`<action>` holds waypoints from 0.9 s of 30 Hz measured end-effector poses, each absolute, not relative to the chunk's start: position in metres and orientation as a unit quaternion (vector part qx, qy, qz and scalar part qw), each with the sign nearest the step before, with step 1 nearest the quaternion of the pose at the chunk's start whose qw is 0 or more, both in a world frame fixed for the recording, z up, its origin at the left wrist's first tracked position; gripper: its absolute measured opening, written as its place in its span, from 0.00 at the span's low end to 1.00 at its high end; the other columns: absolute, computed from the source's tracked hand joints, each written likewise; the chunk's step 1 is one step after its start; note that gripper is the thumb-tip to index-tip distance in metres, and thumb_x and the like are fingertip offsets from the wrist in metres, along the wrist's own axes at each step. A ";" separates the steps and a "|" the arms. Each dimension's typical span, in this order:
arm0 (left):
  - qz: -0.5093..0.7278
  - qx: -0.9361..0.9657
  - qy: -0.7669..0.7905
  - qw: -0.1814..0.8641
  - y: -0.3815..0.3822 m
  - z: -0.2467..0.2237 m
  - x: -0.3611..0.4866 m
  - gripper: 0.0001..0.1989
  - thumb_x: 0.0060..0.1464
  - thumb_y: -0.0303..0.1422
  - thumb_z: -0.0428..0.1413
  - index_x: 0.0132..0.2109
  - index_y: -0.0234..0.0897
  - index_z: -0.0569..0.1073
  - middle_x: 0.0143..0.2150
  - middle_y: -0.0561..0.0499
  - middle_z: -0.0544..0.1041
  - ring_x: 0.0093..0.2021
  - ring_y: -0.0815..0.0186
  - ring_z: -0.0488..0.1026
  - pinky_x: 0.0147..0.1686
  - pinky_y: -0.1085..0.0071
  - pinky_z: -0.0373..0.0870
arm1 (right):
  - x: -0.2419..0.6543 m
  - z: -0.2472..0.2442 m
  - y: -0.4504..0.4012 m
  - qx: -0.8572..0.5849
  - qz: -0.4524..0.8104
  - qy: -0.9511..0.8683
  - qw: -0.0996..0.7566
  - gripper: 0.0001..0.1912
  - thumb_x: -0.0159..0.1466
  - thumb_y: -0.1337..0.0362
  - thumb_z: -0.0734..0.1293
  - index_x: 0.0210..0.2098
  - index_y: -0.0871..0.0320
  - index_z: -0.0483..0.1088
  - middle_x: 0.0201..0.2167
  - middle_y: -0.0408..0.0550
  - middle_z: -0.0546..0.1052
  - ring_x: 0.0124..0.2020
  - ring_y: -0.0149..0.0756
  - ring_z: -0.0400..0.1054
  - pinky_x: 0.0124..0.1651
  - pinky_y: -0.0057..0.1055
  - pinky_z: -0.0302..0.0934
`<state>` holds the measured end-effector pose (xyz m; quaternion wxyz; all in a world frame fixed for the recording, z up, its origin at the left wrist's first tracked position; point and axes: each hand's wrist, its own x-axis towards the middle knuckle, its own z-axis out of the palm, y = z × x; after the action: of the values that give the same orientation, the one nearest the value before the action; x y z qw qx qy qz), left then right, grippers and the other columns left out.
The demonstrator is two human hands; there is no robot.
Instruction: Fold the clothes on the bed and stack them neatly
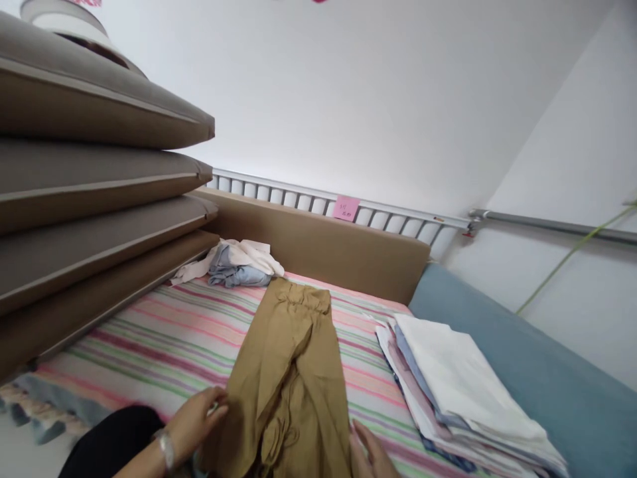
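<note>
A mustard-brown garment (298, 358) lies lengthwise on the striped cloth, with a gathered band at its far end and thin tie cords near its lower middle. Whether it is trousers or a dress I cannot tell. My left hand (196, 421), with a silver bracelet at the wrist, pinches the garment's left edge. On the opposite edge, my right hand (371, 455) has its fingers bent against the cloth and appears to grip it; the picture's bottom border cuts off part of this hand. The garment's near end is also out of view.
Folded clothes (462, 378) are stacked at right beside a blue padded panel (497, 338). Crumpled white and blue clothes (243, 262) lie at the far left. Thick brown cushions (99, 166) are piled at left. A brown board (323, 239) borders the striped cloth (164, 338) at the back.
</note>
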<state>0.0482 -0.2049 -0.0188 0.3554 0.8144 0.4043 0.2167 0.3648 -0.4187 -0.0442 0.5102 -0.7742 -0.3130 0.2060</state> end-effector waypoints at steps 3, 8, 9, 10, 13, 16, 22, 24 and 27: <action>0.254 0.851 0.353 0.294 -0.190 -0.002 0.096 0.17 0.51 0.39 0.51 0.48 0.41 0.72 0.50 0.47 0.73 0.52 0.59 0.67 0.54 0.64 0.61 | 0.349 -0.036 -0.371 -0.751 0.146 -0.423 0.486 0.21 0.51 0.49 0.65 0.43 0.48 0.72 0.51 0.45 0.70 0.56 0.45 0.59 0.60 0.38 0.52; 0.188 0.906 0.289 0.246 -0.167 0.012 0.173 0.23 0.55 0.43 0.47 0.56 0.43 0.65 0.60 0.47 0.63 0.61 0.56 0.55 0.58 0.56 0.54 | 0.359 -0.027 -0.309 -0.737 0.095 -0.555 0.375 0.24 0.57 0.52 0.61 0.49 0.56 0.69 0.52 0.51 0.69 0.55 0.44 0.61 0.56 0.40 0.58; 0.175 0.909 0.290 0.243 -0.159 0.014 0.186 0.23 0.55 0.43 0.47 0.57 0.44 0.64 0.60 0.47 0.62 0.62 0.55 0.54 0.58 0.55 0.54 | 0.368 -0.021 -0.299 -0.746 0.083 -0.551 0.364 0.24 0.58 0.52 0.60 0.49 0.57 0.69 0.51 0.52 0.69 0.54 0.43 0.62 0.55 0.39 0.59; 0.165 0.911 0.293 0.241 -0.151 0.015 0.200 0.24 0.55 0.43 0.47 0.57 0.44 0.63 0.61 0.47 0.61 0.62 0.55 0.53 0.58 0.54 0.54 | 0.377 -0.015 -0.290 -0.757 0.069 -0.544 0.355 0.23 0.59 0.52 0.59 0.49 0.58 0.69 0.51 0.52 0.70 0.54 0.42 0.62 0.55 0.38 0.59; 0.151 0.912 0.296 0.239 -0.123 0.017 0.244 0.24 0.55 0.44 0.47 0.57 0.42 0.64 0.62 0.46 0.59 0.63 0.53 0.50 0.58 0.54 0.53 | 0.407 0.007 -0.256 -0.781 0.049 -0.540 0.310 0.23 0.60 0.53 0.56 0.49 0.59 0.67 0.52 0.52 0.69 0.54 0.40 0.61 0.57 0.38 0.56; 0.148 0.915 0.293 0.233 -0.095 0.008 0.288 0.24 0.55 0.44 0.47 0.57 0.41 0.64 0.62 0.46 0.58 0.64 0.51 0.48 0.58 0.52 0.50 | 0.440 0.020 -0.208 -0.787 0.037 -0.565 0.243 0.24 0.61 0.53 0.55 0.50 0.60 0.66 0.54 0.53 0.67 0.56 0.40 0.59 0.59 0.38 0.52; 0.142 0.922 0.292 0.209 -0.060 -0.039 0.343 0.27 0.53 0.49 0.46 0.57 0.44 0.64 0.63 0.46 0.56 0.64 0.46 0.42 0.58 0.43 0.38 | 0.510 0.010 -0.084 -0.803 -0.023 -0.579 0.135 0.24 0.62 0.55 0.55 0.50 0.63 0.66 0.52 0.56 0.68 0.53 0.39 0.62 0.56 0.34 0.53; 0.139 0.924 0.286 0.210 -0.056 -0.056 0.348 0.28 0.52 0.50 0.46 0.58 0.45 0.63 0.65 0.47 0.53 0.64 0.45 0.40 0.58 0.41 0.35 | 0.531 0.001 -0.043 -0.812 -0.030 -0.572 0.115 0.24 0.62 0.54 0.55 0.49 0.62 0.66 0.51 0.56 0.69 0.51 0.39 0.63 0.54 0.34 0.54; 0.154 0.922 0.278 0.220 -0.053 -0.068 0.349 0.30 0.50 0.52 0.48 0.59 0.47 0.61 0.65 0.49 0.51 0.65 0.46 0.38 0.58 0.41 0.31 | 0.559 -0.017 0.012 -0.817 -0.027 -0.567 0.102 0.25 0.62 0.51 0.55 0.50 0.61 0.66 0.49 0.56 0.70 0.51 0.40 0.63 0.54 0.36 0.53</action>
<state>0.3489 -0.0526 -0.0679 0.2197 0.9224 0.2780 0.1536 0.5587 0.0122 -0.0170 0.1019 -0.8172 -0.5666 -0.0275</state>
